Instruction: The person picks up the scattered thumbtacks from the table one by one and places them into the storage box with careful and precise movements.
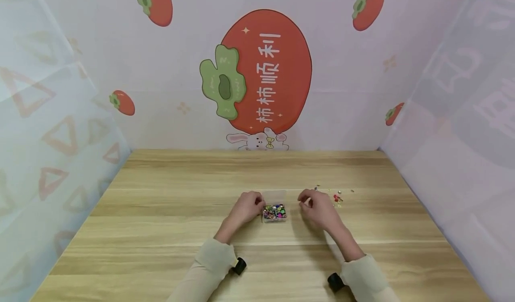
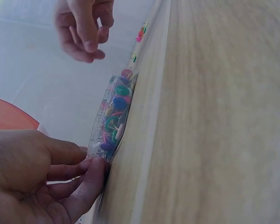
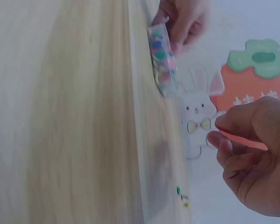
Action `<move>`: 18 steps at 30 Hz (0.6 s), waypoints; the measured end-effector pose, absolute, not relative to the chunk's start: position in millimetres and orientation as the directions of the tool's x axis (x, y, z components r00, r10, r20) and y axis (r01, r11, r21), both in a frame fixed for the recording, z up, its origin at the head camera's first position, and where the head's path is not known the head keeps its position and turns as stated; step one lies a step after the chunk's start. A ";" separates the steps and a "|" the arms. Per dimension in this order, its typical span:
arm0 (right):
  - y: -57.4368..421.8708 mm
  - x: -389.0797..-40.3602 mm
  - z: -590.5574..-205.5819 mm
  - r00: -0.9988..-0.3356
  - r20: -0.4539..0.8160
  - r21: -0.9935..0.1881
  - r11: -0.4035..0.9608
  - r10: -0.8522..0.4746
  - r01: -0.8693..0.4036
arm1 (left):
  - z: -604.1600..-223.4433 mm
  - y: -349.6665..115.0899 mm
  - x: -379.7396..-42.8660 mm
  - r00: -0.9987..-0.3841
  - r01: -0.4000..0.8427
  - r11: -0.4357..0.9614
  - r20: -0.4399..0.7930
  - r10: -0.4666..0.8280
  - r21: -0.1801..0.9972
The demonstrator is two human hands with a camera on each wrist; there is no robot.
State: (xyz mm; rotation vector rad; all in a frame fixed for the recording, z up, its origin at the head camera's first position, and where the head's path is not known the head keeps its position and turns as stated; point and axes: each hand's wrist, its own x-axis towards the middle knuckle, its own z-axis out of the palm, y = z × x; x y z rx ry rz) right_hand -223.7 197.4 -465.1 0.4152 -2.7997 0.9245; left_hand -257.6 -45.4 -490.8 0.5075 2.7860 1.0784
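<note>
A small clear plastic box (image 1: 275, 221) full of colourful round-headed thumbtacks (image 2: 120, 102) sits on the table, its transparent lid (image 1: 274, 196) raised at the back. My left hand (image 1: 248, 206) is at the box's left side; in the left wrist view its thumb and fingers pinch the near end. To the right of the box hovers my right hand (image 1: 319, 210), apart from it. Its fingers are loosely bent, with a narrow space between thumb and forefinger in the right wrist view, and I see nothing held there.
Several loose tacks (image 1: 336, 198), some red, lie scattered on the wooden table (image 1: 181, 230) beyond and right of my right hand. Printed walls (image 1: 193, 34) enclose the table at the back and both sides.
</note>
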 end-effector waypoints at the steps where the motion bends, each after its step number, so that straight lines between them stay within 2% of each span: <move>1: 203.0 -223.6 -464.0 -0.950 0.239 -0.554 0.775 -0.201 -0.304 | -490.7 -45.8 -257.6 -0.938 0.265 0.692 0.015 0.346 0.671; 9: 250.1 -224.7 -457.6 -0.956 0.254 -0.527 0.808 -0.145 -0.262 | -489.7 -45.4 -257.5 -0.939 0.265 0.690 0.018 0.343 0.673; 18: 294.6 -225.8 -464.8 -0.976 0.184 -0.493 0.847 -0.120 -0.197 | -488.0 -43.9 -256.3 -0.930 0.285 0.668 0.030 0.366 0.688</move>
